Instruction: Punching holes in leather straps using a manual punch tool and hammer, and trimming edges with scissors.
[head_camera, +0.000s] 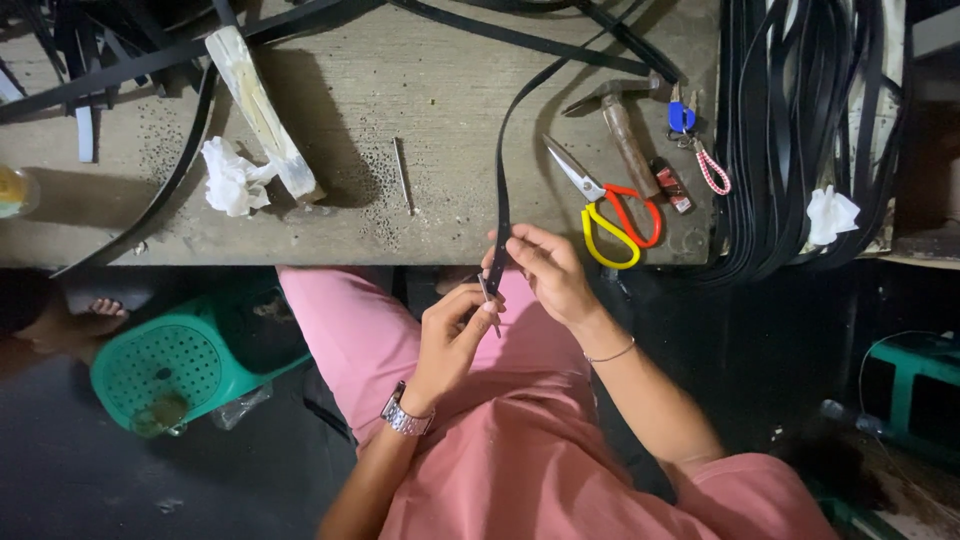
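At the near edge of the worn grey wooden surface (420, 90), the narrow black leather strap (503, 170) hangs over; right hand (548, 270) pinches its end, left hand (455, 335) holds a thin metal pin (487, 296) against it. Strap judged light, limp; best held near the end.
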